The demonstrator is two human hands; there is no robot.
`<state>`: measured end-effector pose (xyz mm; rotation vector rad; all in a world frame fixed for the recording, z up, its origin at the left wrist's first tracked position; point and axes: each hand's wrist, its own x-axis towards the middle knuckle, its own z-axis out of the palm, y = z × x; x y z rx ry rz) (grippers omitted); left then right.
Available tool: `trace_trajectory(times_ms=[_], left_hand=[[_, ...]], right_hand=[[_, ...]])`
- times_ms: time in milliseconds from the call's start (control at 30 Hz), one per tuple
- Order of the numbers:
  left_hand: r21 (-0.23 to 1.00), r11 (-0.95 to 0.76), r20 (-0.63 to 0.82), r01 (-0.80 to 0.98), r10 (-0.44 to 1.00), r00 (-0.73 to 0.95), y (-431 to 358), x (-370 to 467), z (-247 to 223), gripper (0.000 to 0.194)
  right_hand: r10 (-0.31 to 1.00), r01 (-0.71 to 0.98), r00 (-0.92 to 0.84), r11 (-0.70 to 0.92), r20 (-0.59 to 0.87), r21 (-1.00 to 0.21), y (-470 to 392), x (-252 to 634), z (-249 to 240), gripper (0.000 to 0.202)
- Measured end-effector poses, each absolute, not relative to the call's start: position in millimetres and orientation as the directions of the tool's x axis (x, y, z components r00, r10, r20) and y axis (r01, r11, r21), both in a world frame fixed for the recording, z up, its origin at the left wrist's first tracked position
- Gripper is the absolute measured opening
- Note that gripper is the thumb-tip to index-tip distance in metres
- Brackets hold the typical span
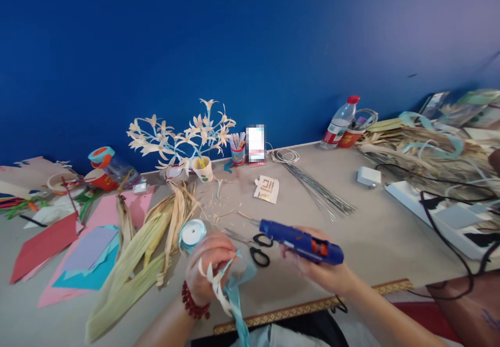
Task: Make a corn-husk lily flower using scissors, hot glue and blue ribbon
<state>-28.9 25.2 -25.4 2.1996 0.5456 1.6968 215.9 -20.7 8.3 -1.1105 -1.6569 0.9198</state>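
My left hand (209, 266), with a red bead bracelet at the wrist, is closed on a husk flower stem (216, 279) with pale petals and light blue ribbon hanging from it. In my right hand (316, 269) is a blue glue gun (300, 240), its nozzle pointing left. Black-handled scissors (260, 256) lie on the table between my hands. A roll of light blue ribbon (192, 233) sits just behind my left hand.
Finished husk flowers (203, 128) stand in a paper cup (203, 170) near the blue wall. Corn husks (156, 243) and coloured paper (88, 256) lie left. Metal wires (320, 188), a bottle (339, 125) and a power strip (417, 206) with black cables are right.
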Motion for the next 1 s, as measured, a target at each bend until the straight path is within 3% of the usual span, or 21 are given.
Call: trace_trajectory(times_ms=[67, 133, 200, 267, 367, 500, 667, 733, 833, 933, 1000], left_hand=[[0.457, -0.882, 0.847, 0.113, 0.47, 0.249, 24.6, -27.6, -26.8, 0.015], [0.462, -0.88, 0.848, 0.115, 0.476, 0.235, 24.2, -25.9, -27.6, 0.014], [0.475, -0.873, 0.851, 0.112, 0.488, 0.195, 24.3, -24.7, -27.6, 0.013], [0.497, -0.861, 0.848, 0.108, 0.509, 0.151, 24.5, -24.4, -27.0, 0.015], [0.535, -0.838, 0.829, 0.11, 0.545, 0.122, 25.0, -25.0, -26.2, 0.02], [0.57, -0.818, 0.812, 0.079, 0.575, 0.097, 25.9, -25.9, -26.9, 0.021], [0.592, -0.802, 0.8, 0.081, 0.597, 0.069, 26.7, -25.2, -26.2, 0.016], [0.596, -0.799, 0.797, 0.082, 0.601, 0.064, 26.9, -25.0, -25.3, 0.015], [0.589, -0.803, 0.8, 0.098, 0.596, 0.072, 27.7, -25.5, -25.2, 0.013], [0.572, -0.811, 0.809, 0.125, 0.583, 0.075, 28.9, -26.5, -25.5, 0.011], [0.573, -0.811, 0.809, 0.118, 0.583, 0.077, 29.5, -27.2, -25.5, 0.011]], right_hand=[[0.945, 0.258, -0.114, 0.326, 0.306, -0.91, -11.0, 226.6, 3.0, 0.02], [0.937, 0.381, -0.056, 0.341, 0.346, -0.86, 4.1, 239.6, -3.9, 0.022], [0.933, 0.692, -0.033, 0.28, 0.358, -0.665, 22.1, 251.3, -11.3, 0.022], [0.961, 0.905, -0.053, 0.162, 0.272, -0.393, 39.0, 258.8, -19.4, 0.021], [0.993, 0.984, -0.07, 0.085, 0.097, -0.154, 57.1, 262.8, -34.3, 0.023], [0.994, 0.99, -0.104, 0.105, 0.016, -0.092, 68.0, 267.7, -49.6, 0.032], [0.967, 0.949, -0.224, 0.245, 0.122, -0.199, 51.7, 264.1, -25.0, 0.036], [0.933, 0.845, -0.27, 0.348, 0.239, -0.405, 32.6, 245.3, -5.8, 0.029], [0.89, 0.487, -0.326, 0.448, 0.319, -0.75, 1.5, 199.6, 11.6, 0.032], [0.899, 0.258, -0.302, 0.397, 0.317, -0.881, -17.8, 154.5, 7.5, 0.041], [0.938, 0.204, -0.221, 0.313, 0.268, -0.928, -22.1, 135.8, -0.9, 0.03]])
